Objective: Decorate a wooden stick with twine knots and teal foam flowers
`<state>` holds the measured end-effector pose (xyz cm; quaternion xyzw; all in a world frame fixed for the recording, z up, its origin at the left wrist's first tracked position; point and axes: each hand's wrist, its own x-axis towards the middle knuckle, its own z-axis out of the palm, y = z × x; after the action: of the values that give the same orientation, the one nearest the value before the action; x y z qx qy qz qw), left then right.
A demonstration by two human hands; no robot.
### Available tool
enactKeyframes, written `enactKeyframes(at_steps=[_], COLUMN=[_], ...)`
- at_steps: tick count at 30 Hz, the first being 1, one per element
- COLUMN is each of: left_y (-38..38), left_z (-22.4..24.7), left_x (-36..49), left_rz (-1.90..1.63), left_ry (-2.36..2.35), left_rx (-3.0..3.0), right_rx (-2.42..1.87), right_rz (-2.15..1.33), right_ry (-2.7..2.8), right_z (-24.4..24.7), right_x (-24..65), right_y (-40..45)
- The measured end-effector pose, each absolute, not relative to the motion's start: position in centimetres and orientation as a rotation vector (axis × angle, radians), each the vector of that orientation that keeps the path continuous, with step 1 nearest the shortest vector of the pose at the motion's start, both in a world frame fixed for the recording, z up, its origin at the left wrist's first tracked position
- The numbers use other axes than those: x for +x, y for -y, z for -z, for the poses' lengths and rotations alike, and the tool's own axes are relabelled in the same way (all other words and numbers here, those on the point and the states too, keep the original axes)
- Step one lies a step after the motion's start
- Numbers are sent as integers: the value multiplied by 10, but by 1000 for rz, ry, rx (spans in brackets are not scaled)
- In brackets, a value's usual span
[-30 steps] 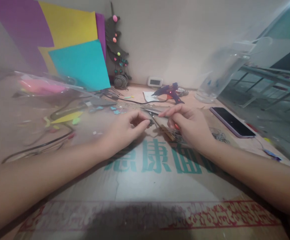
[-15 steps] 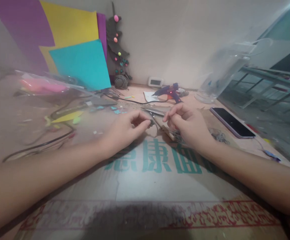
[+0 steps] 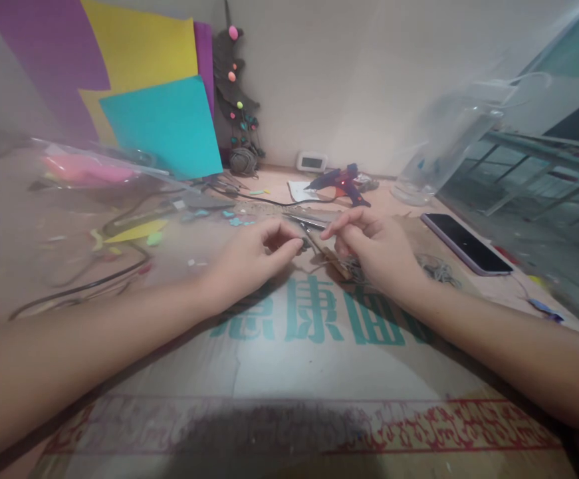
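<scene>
"What am I holding in the left hand [image 3: 256, 256]?"

"A small dark piece [image 3: 304, 245], pinched at the fingertips. I see it above the cardboard [image 3: 289, 376], toward the far edge and roughly midway between the sides. It's mostly covered, so I can't make out its shape."

"And near the right hand [image 3: 376, 245]?"

"A wooden-handled tool [image 3: 338, 262], light brown, lying at a slant. Its handle end aims at the near right corner, the slim shaft at the far left. I can't tell whether the fingers touch it."
</scene>
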<state>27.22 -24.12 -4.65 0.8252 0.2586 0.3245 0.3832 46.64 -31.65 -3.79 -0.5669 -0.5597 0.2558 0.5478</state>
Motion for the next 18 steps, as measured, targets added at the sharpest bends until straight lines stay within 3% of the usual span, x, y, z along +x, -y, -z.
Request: enactKeyframes(at_steps=[18], left_y=[238], left_z=[50], left_x=[272], left_rz=[-853], left_ry=[-592], left_rx=[2154], right_rx=[-1389], right_rz=[-723], right_ry=[1516], right_z=[45], right_x=[459], right_y=[320])
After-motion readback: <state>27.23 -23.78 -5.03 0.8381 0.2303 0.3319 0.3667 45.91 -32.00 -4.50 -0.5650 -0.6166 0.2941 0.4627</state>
